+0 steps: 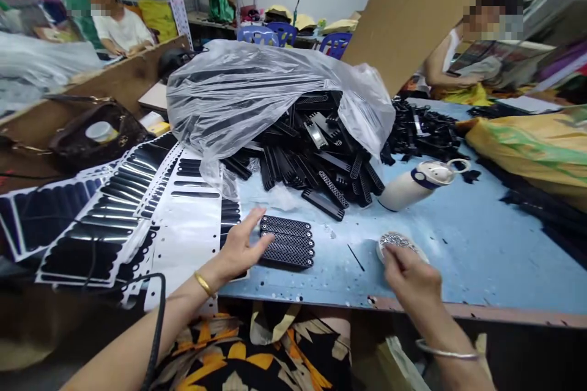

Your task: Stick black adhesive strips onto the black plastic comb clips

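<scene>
My left hand (239, 246) is open, thumb and forefinger spread at the left end of a row of black textured strips (288, 243). These strips lie side by side on the blue table (330, 281), with small round metal fittings at their right ends. Over a small round dish (379, 249) of tiny shiny metal pieces (398, 239), my right hand (413, 278) has its fingers pinched together. Whatever may be between those fingertips is hidden. A thin black stick (356, 258) lies between the row and the dish.
Behind the row, black comb-like parts (298, 165) spill from a clear plastic bag (238, 91). A white bottle (406, 186) leans right of them. Sheets of black strips (105, 208) cover the left side. A yellow sack (532, 140) sits right. Two people work beyond.
</scene>
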`<state>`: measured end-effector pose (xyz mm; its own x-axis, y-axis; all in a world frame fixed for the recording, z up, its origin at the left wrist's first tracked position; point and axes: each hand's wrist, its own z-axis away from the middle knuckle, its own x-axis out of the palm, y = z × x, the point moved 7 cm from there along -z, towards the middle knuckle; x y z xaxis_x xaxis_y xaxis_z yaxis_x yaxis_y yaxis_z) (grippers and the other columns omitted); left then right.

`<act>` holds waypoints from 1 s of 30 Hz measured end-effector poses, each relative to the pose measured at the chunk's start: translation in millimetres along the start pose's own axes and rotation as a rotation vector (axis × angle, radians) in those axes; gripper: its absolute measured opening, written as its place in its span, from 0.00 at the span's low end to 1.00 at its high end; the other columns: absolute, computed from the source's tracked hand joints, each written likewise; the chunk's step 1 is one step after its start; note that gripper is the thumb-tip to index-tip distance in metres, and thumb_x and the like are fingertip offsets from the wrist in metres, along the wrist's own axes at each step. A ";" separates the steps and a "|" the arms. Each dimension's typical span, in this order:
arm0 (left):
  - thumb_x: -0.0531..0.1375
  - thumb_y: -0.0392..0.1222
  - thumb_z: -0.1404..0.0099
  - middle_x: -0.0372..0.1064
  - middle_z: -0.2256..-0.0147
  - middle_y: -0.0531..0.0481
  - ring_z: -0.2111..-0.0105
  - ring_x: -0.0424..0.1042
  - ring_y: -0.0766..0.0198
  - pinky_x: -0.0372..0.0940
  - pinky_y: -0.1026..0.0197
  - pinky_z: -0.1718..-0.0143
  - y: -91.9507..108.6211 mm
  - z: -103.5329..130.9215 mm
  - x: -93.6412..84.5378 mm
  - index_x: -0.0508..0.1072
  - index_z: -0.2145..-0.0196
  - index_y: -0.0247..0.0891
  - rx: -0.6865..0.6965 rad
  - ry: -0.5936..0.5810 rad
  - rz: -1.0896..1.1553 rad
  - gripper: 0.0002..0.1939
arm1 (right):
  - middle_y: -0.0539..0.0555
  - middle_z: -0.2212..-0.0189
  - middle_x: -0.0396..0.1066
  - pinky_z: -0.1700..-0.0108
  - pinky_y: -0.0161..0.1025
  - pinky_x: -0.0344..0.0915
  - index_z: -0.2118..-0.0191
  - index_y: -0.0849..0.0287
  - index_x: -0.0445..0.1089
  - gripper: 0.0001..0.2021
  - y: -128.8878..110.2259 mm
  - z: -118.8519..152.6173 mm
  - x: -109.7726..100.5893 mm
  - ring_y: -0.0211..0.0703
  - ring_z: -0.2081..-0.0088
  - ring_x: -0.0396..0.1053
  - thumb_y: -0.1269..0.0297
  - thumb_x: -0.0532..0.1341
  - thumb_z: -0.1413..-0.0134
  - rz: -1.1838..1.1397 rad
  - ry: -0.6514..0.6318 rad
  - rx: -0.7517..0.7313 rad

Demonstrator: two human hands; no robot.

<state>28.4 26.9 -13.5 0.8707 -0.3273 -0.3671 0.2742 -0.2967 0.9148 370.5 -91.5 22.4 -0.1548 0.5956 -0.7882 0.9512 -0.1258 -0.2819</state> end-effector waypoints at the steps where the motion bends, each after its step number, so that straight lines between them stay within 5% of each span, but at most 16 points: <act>1: 0.56 0.54 0.33 0.59 0.38 0.40 0.38 0.60 0.51 0.57 0.49 0.38 -6.7 3.0 -3.3 0.64 0.39 0.39 -0.079 0.081 0.098 0.29 | 0.57 0.73 0.76 0.68 0.42 0.69 0.66 0.57 0.74 0.12 -17.5 7.3 14.5 0.47 0.72 0.73 0.59 0.55 0.45 -0.069 -0.028 -0.056; 4: 0.52 0.53 0.31 0.61 0.39 0.40 0.38 0.61 0.53 0.54 0.50 0.36 -22.0 7.8 -1.9 0.66 0.40 0.34 -0.214 0.234 0.299 0.27 | 0.56 0.74 0.75 0.68 0.40 0.70 0.62 0.59 0.75 0.15 -63.5 20.6 63.7 0.45 0.73 0.73 0.66 0.50 0.42 -0.150 -0.134 -0.109; 8: 0.51 0.54 0.31 0.59 0.37 0.40 0.36 0.57 0.53 0.49 0.51 0.34 -19.1 1.9 10.9 0.65 0.39 0.32 -0.242 0.235 0.327 0.29 | 0.60 0.69 0.76 0.64 0.42 0.70 0.58 0.62 0.75 0.18 -89.0 14.0 102.1 0.48 0.67 0.74 0.70 0.48 0.42 -0.116 -0.132 -0.090; 21: 0.49 0.49 0.30 0.55 0.36 0.35 0.35 0.53 0.52 0.46 0.47 0.33 -4.9 -2.3 25.8 0.62 0.38 0.27 -0.231 0.207 0.222 0.30 | 0.57 0.72 0.76 0.67 0.38 0.69 0.60 0.60 0.77 0.20 -94.8 -1.1 104.8 0.44 0.70 0.74 0.69 0.46 0.42 -0.129 -0.175 -0.074; 26: 0.59 0.48 0.36 0.69 0.44 0.39 0.44 0.69 0.49 0.63 0.49 0.41 24.4 32.5 -27.5 0.69 0.42 0.34 -0.146 0.167 0.095 0.27 | 0.55 0.77 0.75 0.76 0.38 0.69 0.56 0.61 0.75 0.18 -93.2 -7.5 51.6 0.45 0.78 0.73 0.56 0.53 0.40 -0.236 -0.098 -0.006; 28: 0.62 0.46 0.39 0.76 0.53 0.42 0.53 0.75 0.52 0.68 0.53 0.47 25.6 58.1 -63.3 0.76 0.50 0.38 -0.115 0.159 0.024 0.20 | 0.55 0.72 0.76 0.75 0.39 0.70 0.53 0.56 0.73 0.15 -114.5 2.9 36.5 0.45 0.76 0.74 0.57 0.57 0.41 -0.282 -0.169 -0.068; 30: 0.63 0.45 0.42 0.79 0.62 0.44 0.61 0.78 0.54 0.72 0.54 0.54 5.2 86.2 -111.0 0.80 0.60 0.39 -0.224 0.328 -0.048 0.14 | 0.54 0.71 0.76 0.69 0.41 0.72 0.54 0.53 0.73 0.11 -154.7 19.3 25.6 0.45 0.74 0.74 0.61 0.59 0.41 -0.402 -0.184 -0.222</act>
<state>-102.0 -15.7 17.4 0.9291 -0.0030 -0.3699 0.3681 -0.0894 0.9255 214.2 -72.0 35.3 -0.5470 0.4100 -0.7299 0.8371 0.2697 -0.4759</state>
